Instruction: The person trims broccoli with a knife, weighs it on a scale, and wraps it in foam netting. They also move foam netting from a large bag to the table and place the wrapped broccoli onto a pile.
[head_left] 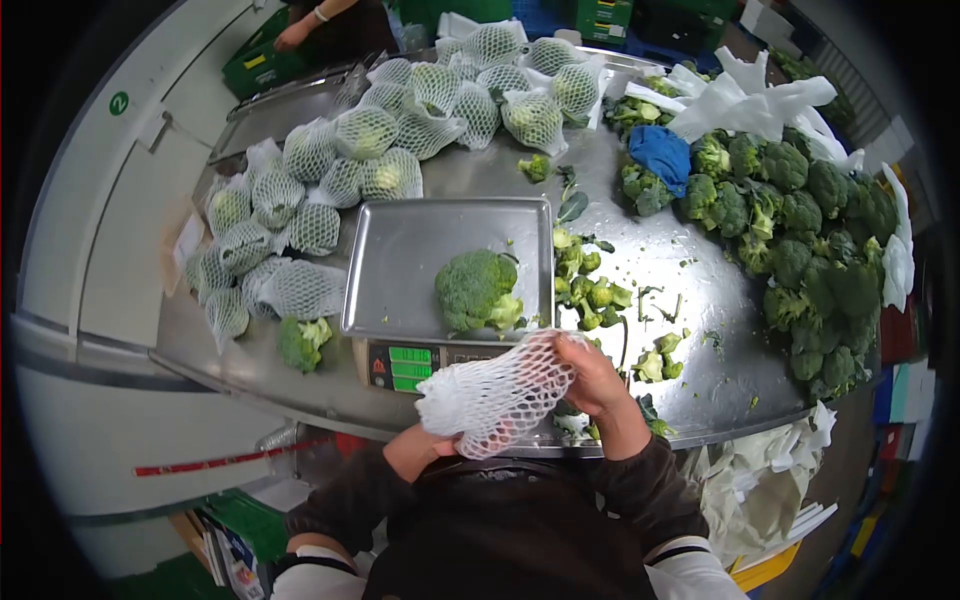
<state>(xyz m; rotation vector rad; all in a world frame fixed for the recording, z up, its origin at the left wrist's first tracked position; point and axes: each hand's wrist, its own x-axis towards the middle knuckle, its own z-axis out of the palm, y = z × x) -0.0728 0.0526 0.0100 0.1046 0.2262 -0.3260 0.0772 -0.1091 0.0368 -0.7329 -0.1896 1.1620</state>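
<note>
A white foam net sleeve (pixel 500 390) is stretched between my two hands in front of the scale. My right hand (pixel 592 375) is closed on its upper right edge. My left hand (pixel 425 448) grips its lower left end, its fingers partly hidden by the mesh. Just beyond the sleeve, a broccoli head (pixel 476 290) without a net lies on the steel pan (pixel 385 250) of the weighing scale. A green display (pixel 410 368) is lit on the scale's front; its digits are hard to read.
Netted broccoli heads (pixel 365 130) are piled at the left and back. Bare broccoli (pixel 800 210) is heaped at the right, with a blue cloth (pixel 660 155) on it. Trimmed pieces (pixel 595 295) lie beside the scale. Another person's hand (pixel 292 36) is at the back left.
</note>
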